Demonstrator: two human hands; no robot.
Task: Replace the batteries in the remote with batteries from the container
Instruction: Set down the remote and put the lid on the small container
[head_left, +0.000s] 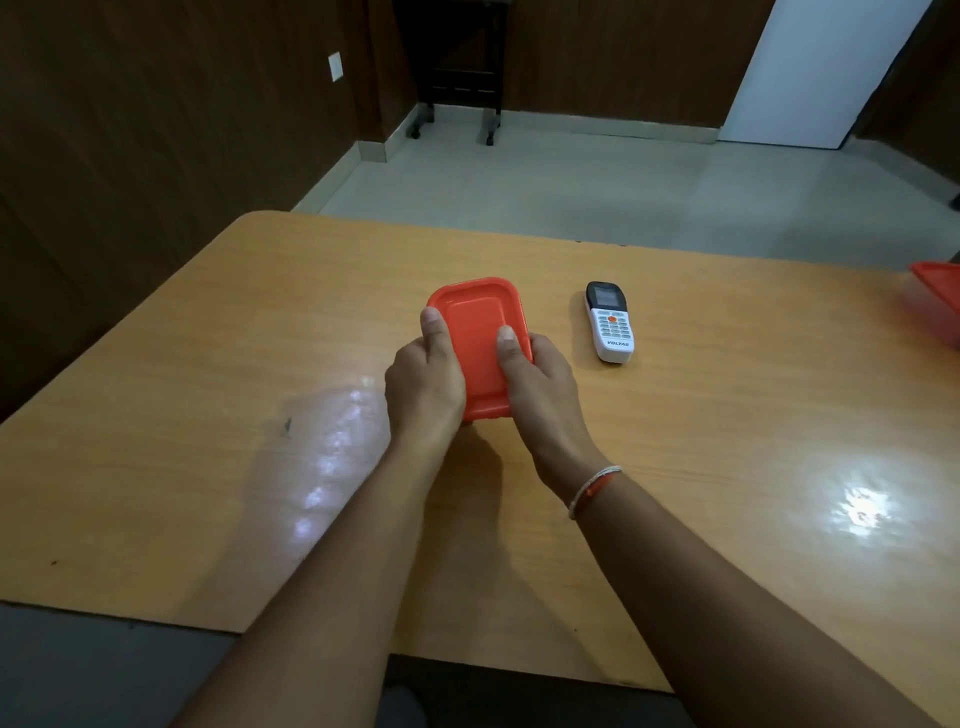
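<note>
Both hands grip the red container (478, 332); left hand (423, 384) and right hand (540, 389) flank it, thumbs pressed on its lid. Fingers curl beneath, hidden; remote (609, 322) lies apart on the counter (260, 322).

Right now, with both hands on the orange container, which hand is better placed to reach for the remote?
Right hand: the remote lies just beyond it on that side, while the left hand sits across the container.

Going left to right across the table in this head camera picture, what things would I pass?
Left hand → red-lidded container, held by both hands → right hand → remote → a second red-lidded box at the right edge.
</note>
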